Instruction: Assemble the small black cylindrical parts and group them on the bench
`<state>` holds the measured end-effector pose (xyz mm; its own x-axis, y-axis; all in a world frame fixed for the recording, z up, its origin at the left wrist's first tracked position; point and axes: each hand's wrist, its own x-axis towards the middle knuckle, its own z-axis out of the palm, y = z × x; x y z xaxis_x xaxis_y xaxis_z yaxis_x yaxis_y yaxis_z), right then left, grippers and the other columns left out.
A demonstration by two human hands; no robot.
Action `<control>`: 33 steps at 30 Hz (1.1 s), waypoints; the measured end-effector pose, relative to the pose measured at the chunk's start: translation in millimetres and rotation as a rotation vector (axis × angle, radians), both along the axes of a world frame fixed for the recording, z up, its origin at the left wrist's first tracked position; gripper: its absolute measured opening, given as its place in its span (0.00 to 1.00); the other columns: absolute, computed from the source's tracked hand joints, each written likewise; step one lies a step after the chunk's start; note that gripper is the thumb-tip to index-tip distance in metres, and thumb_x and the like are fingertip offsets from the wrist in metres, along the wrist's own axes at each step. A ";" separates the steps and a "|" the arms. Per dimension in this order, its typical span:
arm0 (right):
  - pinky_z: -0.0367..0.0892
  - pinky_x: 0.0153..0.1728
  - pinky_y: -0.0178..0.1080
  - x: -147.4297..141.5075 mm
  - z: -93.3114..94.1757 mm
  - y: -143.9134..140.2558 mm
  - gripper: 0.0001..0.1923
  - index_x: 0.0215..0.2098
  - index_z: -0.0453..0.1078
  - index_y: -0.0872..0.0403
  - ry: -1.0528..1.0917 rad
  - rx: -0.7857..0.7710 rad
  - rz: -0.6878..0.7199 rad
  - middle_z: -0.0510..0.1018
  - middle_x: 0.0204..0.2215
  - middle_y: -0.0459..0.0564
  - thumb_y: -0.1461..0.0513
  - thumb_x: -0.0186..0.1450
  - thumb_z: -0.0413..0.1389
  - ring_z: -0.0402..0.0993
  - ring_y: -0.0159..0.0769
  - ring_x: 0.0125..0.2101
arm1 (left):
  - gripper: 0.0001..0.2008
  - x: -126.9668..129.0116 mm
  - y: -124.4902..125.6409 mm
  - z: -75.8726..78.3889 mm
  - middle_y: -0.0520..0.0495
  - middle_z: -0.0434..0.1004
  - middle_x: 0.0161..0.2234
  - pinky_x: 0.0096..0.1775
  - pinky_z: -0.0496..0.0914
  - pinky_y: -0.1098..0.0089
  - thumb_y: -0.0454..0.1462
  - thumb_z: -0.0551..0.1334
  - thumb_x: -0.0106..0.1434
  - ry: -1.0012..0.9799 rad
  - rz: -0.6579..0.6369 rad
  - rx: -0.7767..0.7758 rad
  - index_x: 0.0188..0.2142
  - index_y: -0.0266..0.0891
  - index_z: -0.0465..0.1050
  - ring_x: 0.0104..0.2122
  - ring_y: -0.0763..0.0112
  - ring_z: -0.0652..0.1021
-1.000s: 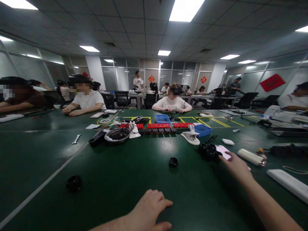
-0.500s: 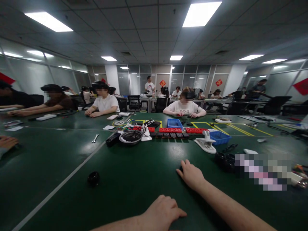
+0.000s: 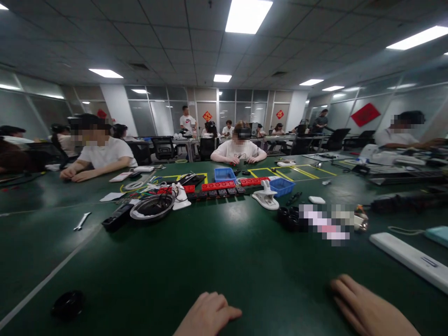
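- Green surface (image 3: 217, 261), marked with a pale line at left and yellow lines farther back;
- Metal bowl (image 3: 152, 206) holding cables, just beside a black remote (image 3: 117, 217);
- Wrench (image 3: 82, 220) lying well apart at left;
- Row of red blocks (image 3: 219, 185) behind a row of dark blocks;
- Two blue bins (image 3: 224, 174), (image 3: 282, 186);
- White clamp (image 3: 265, 197) near the right bin;
- White bar (image 3: 408, 257) at right;
- Seated people around the far edges.

We see a dark green table (image 3: 224, 261) crossed by a pale line. At twelve o'clock sit blue bins (image 3: 224, 174) and red blocks (image 3: 219, 185); at nine, a black cap (image 3: 68, 304).
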<state>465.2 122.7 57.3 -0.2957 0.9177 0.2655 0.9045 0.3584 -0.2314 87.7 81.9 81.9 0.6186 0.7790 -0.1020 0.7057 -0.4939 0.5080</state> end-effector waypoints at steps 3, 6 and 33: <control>0.63 0.41 0.42 4.6 35.8 34.4 0.19 0.42 0.65 0.51 0.133 0.156 -0.084 0.67 0.43 0.54 0.53 0.56 0.45 0.66 0.43 0.41 | 0.23 -0.3 -1.4 2.0 0.49 0.65 0.39 0.35 0.59 0.71 0.52 0.50 0.56 -0.012 0.003 -0.032 0.50 0.50 0.57 0.35 0.69 0.67; 0.59 0.44 0.42 -3.9 66.0 79.7 0.24 0.46 0.61 0.56 0.338 0.430 -0.260 0.65 0.44 0.57 0.52 0.55 0.46 0.63 0.44 0.43 | 0.21 1.2 -3.9 7.1 0.50 0.65 0.40 0.36 0.59 0.70 0.49 0.52 0.57 0.016 0.014 -0.066 0.50 0.50 0.57 0.36 0.69 0.66; 0.62 0.39 0.41 -2.5 21.9 162.1 0.22 0.47 0.63 0.53 0.255 0.009 -0.174 0.70 0.44 0.51 0.56 0.55 0.49 0.65 0.43 0.43 | 0.20 -4.5 2.0 -11.7 0.51 0.66 0.38 0.36 0.60 0.71 0.50 0.51 0.57 -0.076 0.020 -0.099 0.49 0.53 0.59 0.34 0.70 0.67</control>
<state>462.7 284.8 79.2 -0.0565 0.9459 0.3194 0.8655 0.2059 -0.4567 83.1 83.9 70.2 0.6121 0.7795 -0.1327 0.6723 -0.4247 0.6063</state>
